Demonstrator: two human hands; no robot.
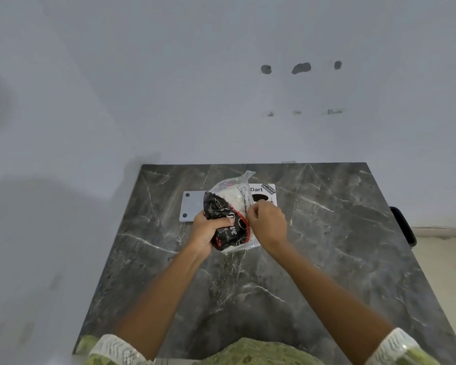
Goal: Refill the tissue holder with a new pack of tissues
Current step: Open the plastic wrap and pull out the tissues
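Observation:
A plastic pack of tissues [228, 206], black printed wrap at the near end and clear with white tissues at the far end, is held above the marble table. My left hand [208, 230] grips its black left side. My right hand [267, 225] pinches the wrapper's right edge. Behind and under the pack lies the flat tissue holder [192, 209], a grey plate with two dark screw holes on its left part and a white face printed "Dart" with a dark oval slot on its right. The pack hides the holder's middle.
The dark grey marble table [327, 246] stands against a pale wall [169, 88]. A black object [403, 225] sticks out past the table's right edge. Pale floor shows at the far right.

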